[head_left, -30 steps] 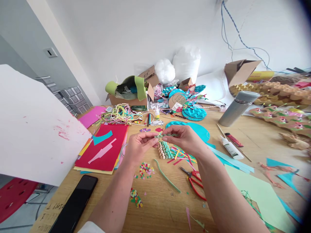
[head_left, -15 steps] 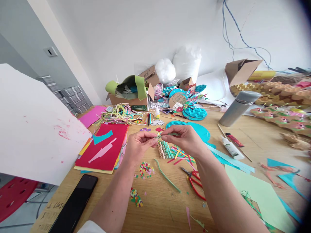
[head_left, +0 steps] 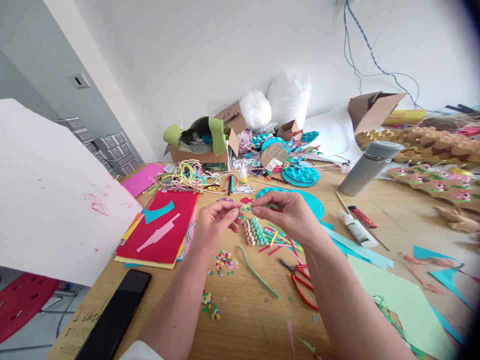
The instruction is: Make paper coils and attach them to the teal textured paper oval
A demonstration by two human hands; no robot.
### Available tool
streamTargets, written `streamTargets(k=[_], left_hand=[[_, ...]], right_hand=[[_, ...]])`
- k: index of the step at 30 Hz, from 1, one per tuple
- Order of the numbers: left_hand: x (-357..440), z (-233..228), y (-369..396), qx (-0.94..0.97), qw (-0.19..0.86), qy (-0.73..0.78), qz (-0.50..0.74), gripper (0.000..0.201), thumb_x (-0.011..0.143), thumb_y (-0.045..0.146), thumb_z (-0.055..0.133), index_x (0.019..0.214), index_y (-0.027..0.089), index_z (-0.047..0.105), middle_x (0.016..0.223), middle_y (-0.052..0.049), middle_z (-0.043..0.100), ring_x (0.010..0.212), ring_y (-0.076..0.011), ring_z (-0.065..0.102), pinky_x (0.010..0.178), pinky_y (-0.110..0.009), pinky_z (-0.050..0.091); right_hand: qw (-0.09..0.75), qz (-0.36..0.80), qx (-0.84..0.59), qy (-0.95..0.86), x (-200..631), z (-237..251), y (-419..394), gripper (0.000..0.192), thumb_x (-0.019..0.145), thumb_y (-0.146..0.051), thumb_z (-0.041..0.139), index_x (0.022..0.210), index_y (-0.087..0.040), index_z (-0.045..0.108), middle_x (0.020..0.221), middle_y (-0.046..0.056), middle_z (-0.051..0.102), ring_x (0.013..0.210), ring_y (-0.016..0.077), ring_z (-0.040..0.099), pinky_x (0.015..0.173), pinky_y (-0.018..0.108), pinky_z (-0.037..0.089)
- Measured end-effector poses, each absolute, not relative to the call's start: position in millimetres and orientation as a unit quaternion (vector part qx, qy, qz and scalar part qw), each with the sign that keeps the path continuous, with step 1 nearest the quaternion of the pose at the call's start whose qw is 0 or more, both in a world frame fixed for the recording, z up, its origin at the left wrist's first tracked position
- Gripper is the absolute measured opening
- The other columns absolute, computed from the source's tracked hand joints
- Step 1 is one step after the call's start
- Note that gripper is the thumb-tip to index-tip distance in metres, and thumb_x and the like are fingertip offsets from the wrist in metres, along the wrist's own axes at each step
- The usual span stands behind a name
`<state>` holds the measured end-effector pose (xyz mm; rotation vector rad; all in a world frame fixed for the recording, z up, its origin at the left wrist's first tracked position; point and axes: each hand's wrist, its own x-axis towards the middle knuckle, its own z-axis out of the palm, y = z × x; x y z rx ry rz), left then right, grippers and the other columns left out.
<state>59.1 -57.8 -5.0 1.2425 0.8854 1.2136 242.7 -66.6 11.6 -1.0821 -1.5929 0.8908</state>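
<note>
My left hand (head_left: pixel 213 225) and my right hand (head_left: pixel 288 212) meet above the wooden table (head_left: pixel 243 320), both pinching a thin green paper strip (head_left: pixel 245 207) between thumbs and fingertips. The strip's wavy end (head_left: pixel 272 205) runs over my right fingers. Just below the hands lies a small piece of rolled teal and tan paper coils (head_left: pixel 253 232). A curved green strip (head_left: pixel 257 272) and red-handled pliers (head_left: pixel 300 280) lie nearer to me.
A stack of red and coloured paper (head_left: pixel 161 230) and a white board (head_left: pixel 48 200) lie left, a black phone (head_left: pixel 116 315) near the front edge. Confetti (head_left: pixel 225 261), a glue tube (head_left: pixel 356 227), a grey flask (head_left: pixel 365 167), light green paper (head_left: pixel 401 300) and boxes of craft scraps surround the hands.
Both hands have lifted the green strip slightly higher and drawn it a little further apart. Nothing on the table has moved.
</note>
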Motion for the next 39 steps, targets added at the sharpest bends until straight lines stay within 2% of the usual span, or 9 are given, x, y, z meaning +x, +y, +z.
streamTargets(k=[12, 19, 26, 39], left_hand=[[57.0, -1.1, -61.2, 0.577, 0.508, 0.409, 0.492, 0.027, 0.073, 0.028, 0.071, 0.093, 0.012, 0.076, 0.071, -0.007, 0.072, 0.060, -0.0145, 0.065, 0.044, -0.021, 0.052], [58.1, 1.6, -61.5, 0.577, 0.520, 0.406, 0.482, 0.023, 0.069, 0.026, 0.073, 0.087, 0.012, 0.076, 0.068, -0.006, 0.072, 0.056, -0.0136, 0.064, 0.044, -0.022, 0.052], [57.1, 0.6, -60.5, 0.569, 0.537, 0.415, 0.465, 0.015, 0.063, 0.022, 0.073, 0.074, 0.013, 0.071, 0.063, -0.004, 0.070, 0.053, -0.0143, 0.065, 0.045, -0.022, 0.053], [57.9, 1.7, -61.3, 0.493, 0.607, 0.386, 0.489, 0.016, 0.058, 0.023, 0.073, 0.070, 0.013, 0.067, 0.057, -0.003, 0.069, 0.044, -0.0119, 0.060, 0.043, -0.023, 0.049]], right_hand=[[0.446, 0.259, -0.475, -0.713, 237.8, 10.3, -72.0, 0.009, 0.081, -0.025, 0.067, 0.081, -0.019, 0.074, 0.076, 0.002, 0.073, 0.068, 0.0163, 0.064, 0.066, 0.029, 0.047], [0.427, 0.225, -0.462, -0.744, 237.5, 12.3, -74.9, 0.009, 0.081, -0.021, 0.065, 0.084, -0.021, 0.074, 0.079, 0.003, 0.073, 0.069, 0.0164, 0.064, 0.066, 0.028, 0.047], [0.422, 0.230, -0.462, -0.745, 237.4, 13.4, -75.9, 0.009, 0.080, -0.021, 0.064, 0.081, -0.021, 0.073, 0.076, 0.002, 0.074, 0.068, 0.0166, 0.064, 0.065, 0.028, 0.048], [0.446, 0.282, -0.466, -0.710, 237.8, 16.9, -76.7, 0.011, 0.078, -0.029, 0.069, 0.076, -0.019, 0.073, 0.071, 0.002, 0.071, 0.066, 0.0164, 0.063, 0.062, 0.028, 0.046]])
